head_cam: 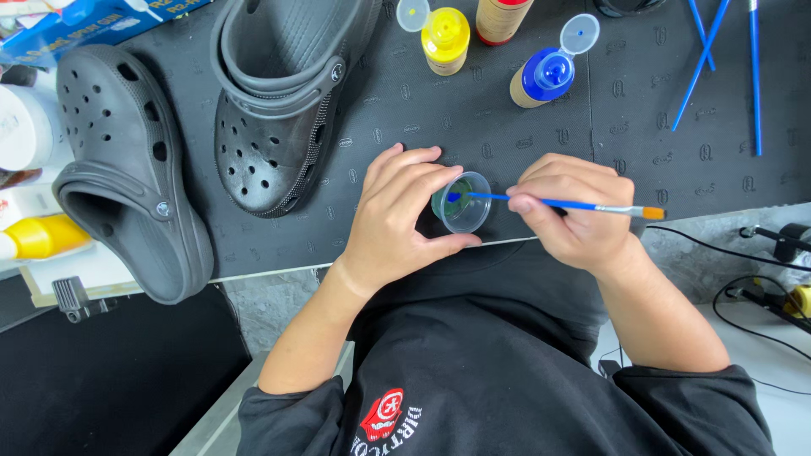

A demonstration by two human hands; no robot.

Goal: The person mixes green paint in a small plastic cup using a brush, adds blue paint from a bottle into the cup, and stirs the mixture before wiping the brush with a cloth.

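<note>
Two hands work over a small clear plastic cup (462, 203), which stands at the near edge of the black mat (507, 127). The left hand (397, 215) curls around the cup, thumb on its near side and fingers over its far rim. The right hand (574, 207), just right of the cup, pinches a blue-handled paintbrush (562, 203) between thumb and fingers; the handle end dips into the cup, where dark green paint shows, and the orange bristles point away from the cup to the right. Beyond the cup stand a blue paint bottle (545, 76) and a yellow paint bottle (445, 38), both with caps flipped open. Left of the cup lie two dark grey clogs (279, 110), (127, 169). Far right of the cup lie spare blue brushes (701, 63).
</note>
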